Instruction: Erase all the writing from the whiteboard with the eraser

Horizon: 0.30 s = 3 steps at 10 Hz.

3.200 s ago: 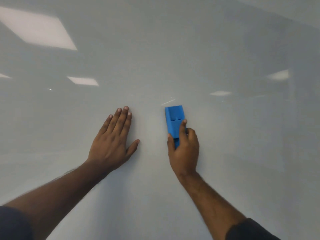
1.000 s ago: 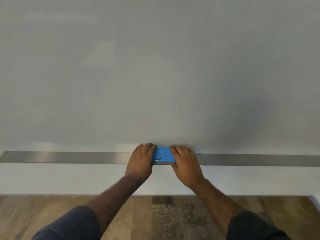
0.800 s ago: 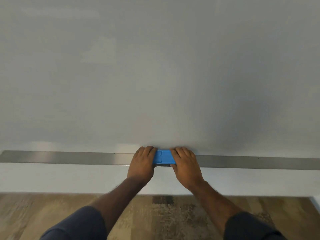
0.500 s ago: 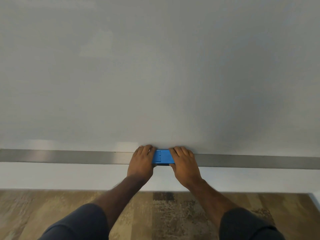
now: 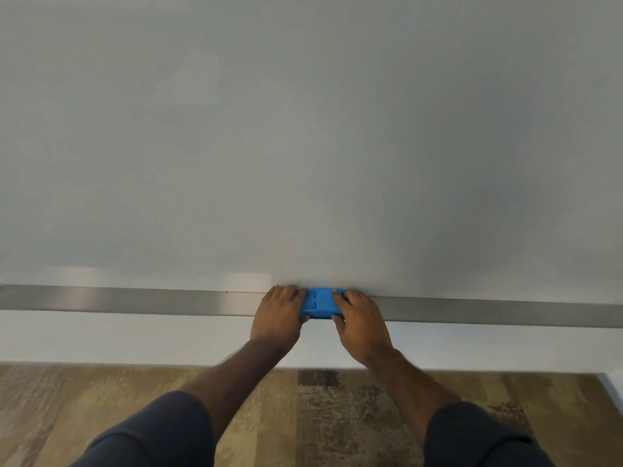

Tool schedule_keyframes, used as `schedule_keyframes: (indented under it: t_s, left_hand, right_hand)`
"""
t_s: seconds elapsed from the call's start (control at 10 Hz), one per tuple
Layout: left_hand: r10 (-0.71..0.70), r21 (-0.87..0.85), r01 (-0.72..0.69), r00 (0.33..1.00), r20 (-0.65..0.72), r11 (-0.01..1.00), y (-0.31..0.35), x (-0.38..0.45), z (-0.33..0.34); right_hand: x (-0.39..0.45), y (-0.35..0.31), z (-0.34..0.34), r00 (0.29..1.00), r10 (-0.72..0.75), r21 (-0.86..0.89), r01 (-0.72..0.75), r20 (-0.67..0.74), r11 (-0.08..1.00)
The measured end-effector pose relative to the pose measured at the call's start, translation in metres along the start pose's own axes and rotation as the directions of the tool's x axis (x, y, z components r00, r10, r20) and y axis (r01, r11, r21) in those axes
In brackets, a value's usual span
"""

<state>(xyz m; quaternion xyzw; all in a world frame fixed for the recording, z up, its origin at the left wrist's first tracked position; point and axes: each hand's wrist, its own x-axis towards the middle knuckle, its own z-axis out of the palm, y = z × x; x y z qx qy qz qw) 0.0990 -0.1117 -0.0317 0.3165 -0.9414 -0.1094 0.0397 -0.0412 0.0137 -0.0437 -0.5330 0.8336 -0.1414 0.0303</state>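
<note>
Both hands clamped on eraser (image 5: pixel 320 303): left hand (image 5: pixel 278 315), right hand (image 5: pixel 360 323), on the whiteboard (image 5: pixel 303 146) tray (image 5: pixel 135 299).

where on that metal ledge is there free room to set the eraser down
The metal ledge is bare from the left hand out to the frame's left edge, and again from the right hand to the right edge. The only crowded spot is the middle, where both hands hold the blue eraser on the ledge under the whiteboard.
</note>
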Motion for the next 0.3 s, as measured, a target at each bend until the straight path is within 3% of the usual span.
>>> schedule_keyframes:
  t_s: [0.1,0.3]
  left_hand:
    - [0.001,0.006,-0.001,1.0,0.017,1.0,0.0,-0.005,-0.003]
    - [-0.022,0.043,0.023,0.999,-0.024,0.999,-0.008,-0.013,-0.019]
  right_hand:
    - [-0.002,-0.004,-0.006,0.999,0.015,0.025,-0.016,0.043,1.0]
    - [-0.008,-0.005,-0.02,0.994,0.074,0.031,-0.072,-0.08,0.997]
